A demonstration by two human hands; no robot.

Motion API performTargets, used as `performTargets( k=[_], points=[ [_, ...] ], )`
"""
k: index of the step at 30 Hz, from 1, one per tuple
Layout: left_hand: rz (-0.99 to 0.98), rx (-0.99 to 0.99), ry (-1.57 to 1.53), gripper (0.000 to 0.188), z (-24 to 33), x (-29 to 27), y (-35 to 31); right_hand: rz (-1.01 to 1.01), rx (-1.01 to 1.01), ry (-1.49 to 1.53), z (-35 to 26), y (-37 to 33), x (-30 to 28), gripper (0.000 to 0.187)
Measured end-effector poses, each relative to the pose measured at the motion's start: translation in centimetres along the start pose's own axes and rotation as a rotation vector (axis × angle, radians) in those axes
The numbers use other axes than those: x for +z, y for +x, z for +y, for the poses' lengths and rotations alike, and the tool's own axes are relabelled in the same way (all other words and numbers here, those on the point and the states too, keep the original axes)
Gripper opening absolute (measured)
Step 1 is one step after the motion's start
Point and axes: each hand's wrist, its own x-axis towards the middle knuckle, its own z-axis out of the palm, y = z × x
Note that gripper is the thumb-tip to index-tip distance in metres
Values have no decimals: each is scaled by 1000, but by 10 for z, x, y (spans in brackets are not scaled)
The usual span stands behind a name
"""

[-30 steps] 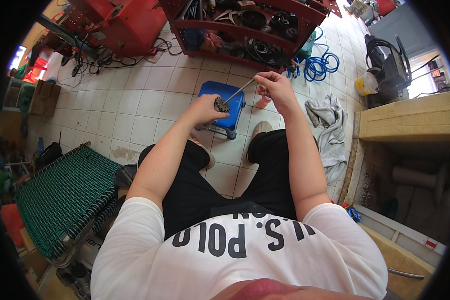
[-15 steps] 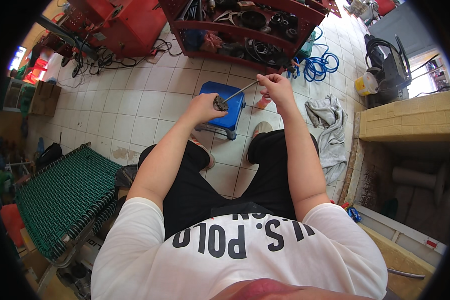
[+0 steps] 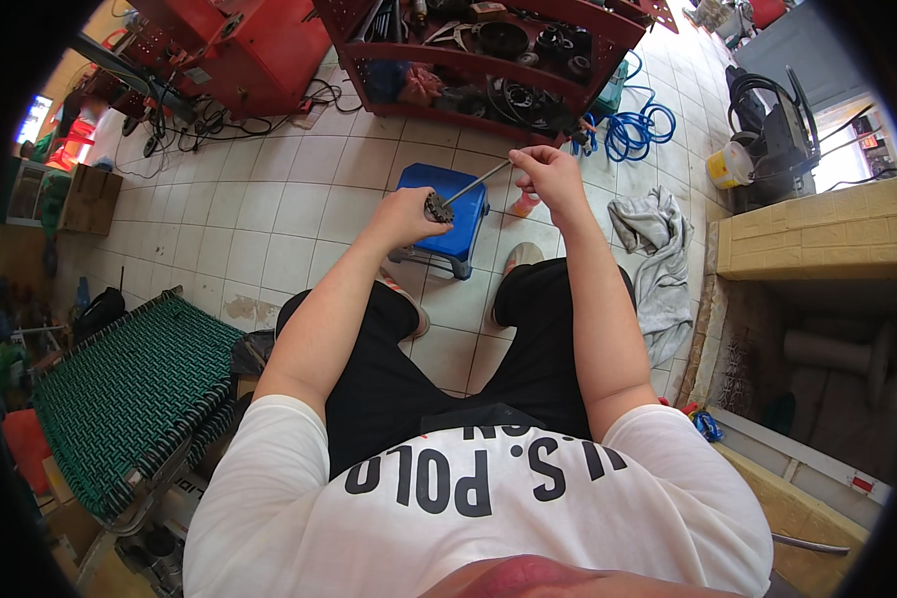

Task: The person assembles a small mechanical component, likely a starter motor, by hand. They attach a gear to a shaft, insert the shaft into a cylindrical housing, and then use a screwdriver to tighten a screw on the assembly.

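Observation:
In my left hand (image 3: 407, 216) is a small dark toothed metal part (image 3: 438, 207), like a gear, held above the blue plastic stool (image 3: 445, 179). My right hand (image 3: 551, 180) pinches the far end of a thin metal rod (image 3: 480, 182). The rod slants down to the left, and its other end meets the toothed part; whether it goes into it or only touches it I cannot tell. Just beside my right hand, near the stool, a pinkish bottle (image 3: 524, 205) stands on the floor.
A red tool cart (image 3: 448, 115) with loaded shelves stands ahead. Blue hose (image 3: 640, 131) lies coiled at its right. A grey cloth (image 3: 660, 264) is on the tiles to my right, and a green woven seat (image 3: 135, 394) to my left. Black cables (image 3: 209, 125) trail by a red machine (image 3: 254, 60).
Almost nothing differs. My right hand and the rod's end have shifted very slightly; both hands keep their hold.

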Motion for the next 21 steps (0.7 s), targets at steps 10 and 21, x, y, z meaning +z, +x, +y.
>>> performTargets(
  k=[10,21],
  points=[
    [-17,-4,-3,43,3,-3,-1,-40,-7,50,-2,-2,-1,19],
    [-33,-22,-22,43,4,-4,-1,-34,20,66,1,0,-1,23]
  ],
)
